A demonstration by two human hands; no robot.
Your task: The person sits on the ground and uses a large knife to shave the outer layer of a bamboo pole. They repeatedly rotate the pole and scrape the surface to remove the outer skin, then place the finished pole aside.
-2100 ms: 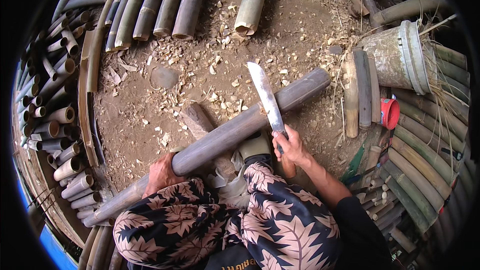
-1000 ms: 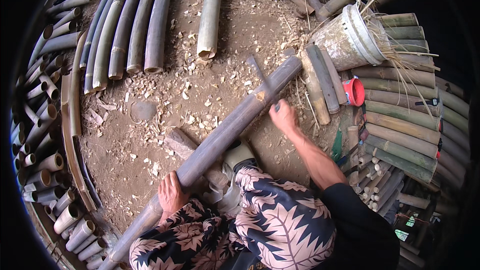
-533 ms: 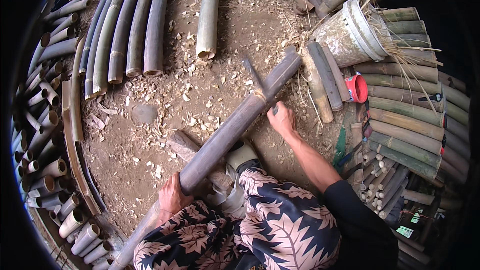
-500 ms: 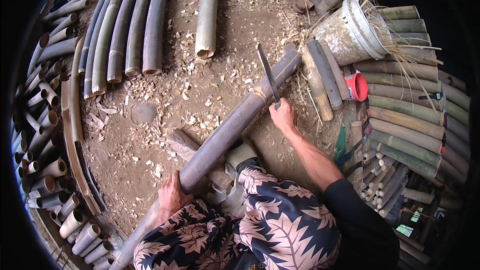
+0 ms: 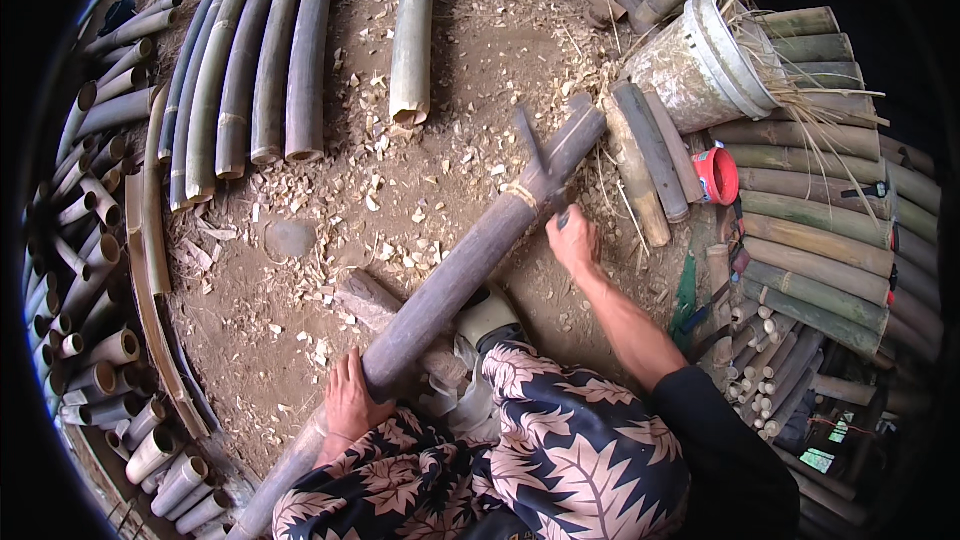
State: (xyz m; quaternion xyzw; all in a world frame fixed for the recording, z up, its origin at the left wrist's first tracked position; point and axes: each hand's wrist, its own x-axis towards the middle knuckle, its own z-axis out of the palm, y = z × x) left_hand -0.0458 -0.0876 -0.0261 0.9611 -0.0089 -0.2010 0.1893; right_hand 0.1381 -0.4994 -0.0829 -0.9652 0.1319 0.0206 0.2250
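Note:
A long grey-brown bamboo pole (image 5: 450,265) slants from the lower left to the upper right, resting across a short wooden log (image 5: 368,300). My left hand (image 5: 355,398) grips the pole near my left thigh, its fingers laid along the side. My right hand (image 5: 575,242) is closed round the handle of a machete, beside the pole's far part. The machete's blade (image 5: 530,138) crosses the pole just beyond a pale node ring and looks blurred. Most of the handle is hidden in my fist.
Cut bamboo poles (image 5: 305,60) lie at the upper left, with more stacked along the left edge. On the right are short wood pieces (image 5: 640,165), a dirty white bucket (image 5: 690,65), a red tub (image 5: 716,176) and split bamboo lengths (image 5: 800,230). Chips litter the dirt floor.
The machete blade has come down against the pole's far part from a raised slant. My right hand has shifted slightly right and lower. My left hand stays on the pole.

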